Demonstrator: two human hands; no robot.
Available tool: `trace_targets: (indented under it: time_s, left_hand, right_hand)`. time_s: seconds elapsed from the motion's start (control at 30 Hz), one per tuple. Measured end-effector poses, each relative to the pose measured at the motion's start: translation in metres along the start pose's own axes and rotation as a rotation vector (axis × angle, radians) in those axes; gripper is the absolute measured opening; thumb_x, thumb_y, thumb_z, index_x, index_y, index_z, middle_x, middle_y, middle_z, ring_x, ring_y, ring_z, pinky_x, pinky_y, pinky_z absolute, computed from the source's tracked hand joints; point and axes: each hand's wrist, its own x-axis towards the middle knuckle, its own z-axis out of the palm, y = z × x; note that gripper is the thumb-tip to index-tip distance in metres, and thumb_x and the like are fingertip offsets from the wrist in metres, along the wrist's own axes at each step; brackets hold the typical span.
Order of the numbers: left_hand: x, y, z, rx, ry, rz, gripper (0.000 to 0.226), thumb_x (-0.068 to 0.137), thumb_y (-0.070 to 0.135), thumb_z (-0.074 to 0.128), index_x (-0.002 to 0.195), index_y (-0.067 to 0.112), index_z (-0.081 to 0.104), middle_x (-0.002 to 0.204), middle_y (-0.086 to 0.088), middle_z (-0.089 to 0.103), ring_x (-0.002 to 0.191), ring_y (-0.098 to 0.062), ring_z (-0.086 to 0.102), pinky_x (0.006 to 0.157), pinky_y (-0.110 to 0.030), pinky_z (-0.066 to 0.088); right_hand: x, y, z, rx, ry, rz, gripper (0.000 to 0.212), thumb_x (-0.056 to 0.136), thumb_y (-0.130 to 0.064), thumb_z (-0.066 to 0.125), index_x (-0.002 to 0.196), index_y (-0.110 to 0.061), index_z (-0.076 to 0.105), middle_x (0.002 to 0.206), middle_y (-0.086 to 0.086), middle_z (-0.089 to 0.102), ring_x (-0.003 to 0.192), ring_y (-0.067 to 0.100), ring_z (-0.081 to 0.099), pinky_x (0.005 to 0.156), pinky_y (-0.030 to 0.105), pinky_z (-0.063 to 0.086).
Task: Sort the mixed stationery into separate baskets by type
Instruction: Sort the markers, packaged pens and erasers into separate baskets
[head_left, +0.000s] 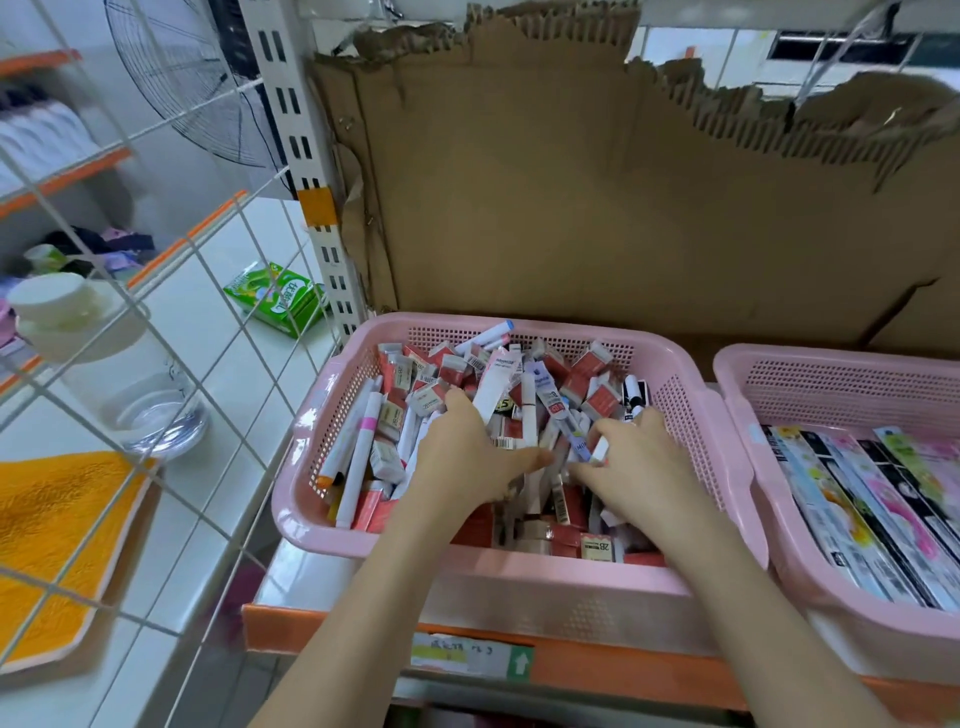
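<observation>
Both hands are working in the pink basket (332, 499) at the centre of the frame, digging into the mixed stationery (519, 384) (boxed erasers, pens and refills in a jumble). The left hand (467, 452) is lying flat, fingers relaxed, pressing the pile; the right hand (631, 457) is pinching a white pen (600, 449) at its fingertips. The long white markers (358, 441) are lying lengthwise at the basket's left side, nearer the left hand. A second basket (831, 379) of flat packs is sitting at the right edge.
</observation>
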Motion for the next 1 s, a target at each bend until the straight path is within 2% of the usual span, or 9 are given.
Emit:
trace_targets:
  time_s: [0.13,0.23,0.33,0.4,0.6,0.73,0.83,0.93,1.0]
  left_hand:
    - [0.004,-0.006,-0.007,-0.018,0.036,0.069,0.047,0.072,0.048,0.077,0.078,0.017,0.041,0.061,0.005,0.041,0.049,-0.007,0.037,0.043,-0.018,0.027]
    - [0.008,-0.008,-0.008,-0.138,0.095,0.151,0.043,0.079,0.039,0.072,0.064,0.019,0.037,0.055,0.006,0.038,0.046,-0.006,0.034,0.045,-0.017,0.027]
    - [0.009,-0.004,-0.008,-0.143,0.189,0.194,0.034,0.087,0.035,0.064,0.068,0.019,0.041,0.058,0.007,0.043,0.050,-0.006,0.040,0.045,-0.016,0.031]
    - [0.009,0.000,-0.007,-0.134,0.231,0.225,0.026,0.091,0.035,0.058,0.080,0.015,0.046,0.063,0.006,0.049,0.054,-0.008,0.046,0.045,-0.016,0.032]
    - [0.006,0.020,-0.004,-0.062,0.303,0.294,0.026,0.093,0.034,0.053,0.089,0.009,0.046,0.062,0.001,0.048,0.054,-0.018,0.048,0.048,-0.028,0.034]
    - [0.001,0.037,0.007,-0.112,0.278,0.290,0.020,0.088,0.030,0.060,0.088,0.012,0.051,0.065,-0.001,0.054,0.055,-0.017,0.048,0.048,-0.028,0.033]
    - [-0.003,0.050,0.021,-0.147,0.260,0.279,0.023,0.087,0.028,0.061,0.080,0.009,0.050,0.059,0.000,0.050,0.051,-0.016,0.044,0.046,-0.026,0.032]
    - [-0.010,0.062,0.032,-0.338,0.160,0.244,0.023,0.087,0.028,0.063,0.073,0.013,0.053,0.048,0.010,0.045,0.045,-0.007,0.037,0.047,-0.021,0.032]
    - [-0.015,0.070,0.036,-0.475,0.075,0.229,0.020,0.086,0.027,0.066,0.075,0.014,0.057,0.051,0.004,0.051,0.045,-0.008,0.039,0.048,-0.021,0.035]
  right_hand:
    - [0.001,0.005,-0.004,0.066,0.042,-0.013,0.014,0.087,-0.033,0.056,0.081,-0.021,0.061,0.093,0.006,0.058,0.072,0.015,0.053,0.051,0.025,0.033]
    - [-0.007,0.008,-0.012,0.197,0.093,0.006,0.011,0.089,-0.031,0.057,0.086,-0.022,0.063,0.080,-0.003,0.061,0.067,0.009,0.057,0.050,0.021,0.039]
    - [-0.015,0.009,-0.015,0.288,0.129,-0.005,0.012,0.091,-0.033,0.058,0.101,-0.025,0.061,0.074,-0.016,0.053,0.063,-0.003,0.053,0.047,0.014,0.032]
    - [-0.019,0.010,-0.015,0.312,0.154,-0.018,0.026,0.090,-0.036,0.059,0.113,-0.024,0.061,0.079,-0.013,0.053,0.066,-0.004,0.052,0.049,0.012,0.031]
    - [-0.025,0.021,-0.020,0.366,0.196,-0.079,0.033,0.087,-0.041,0.063,0.116,-0.026,0.061,0.097,-0.010,0.065,0.077,-0.001,0.058,0.053,0.010,0.036]
    - [-0.025,0.037,-0.035,0.434,0.242,-0.110,0.042,0.085,-0.038,0.066,0.124,-0.024,0.056,0.094,-0.016,0.062,0.075,-0.002,0.058,0.056,0.005,0.040]
    - [-0.023,0.047,-0.042,0.421,0.200,-0.125,0.032,0.084,-0.038,0.068,0.111,-0.030,0.052,0.080,-0.024,0.050,0.064,-0.011,0.050,0.054,0.003,0.040]
    - [-0.021,0.052,-0.042,0.414,0.151,-0.180,0.029,0.084,-0.036,0.069,0.099,-0.036,0.044,0.079,-0.024,0.048,0.066,-0.012,0.047,0.053,0.001,0.038]
    - [-0.019,0.052,-0.043,0.432,0.095,-0.203,0.030,0.083,-0.035,0.070,0.098,-0.037,0.044,0.082,-0.023,0.050,0.071,-0.008,0.049,0.052,0.006,0.040]
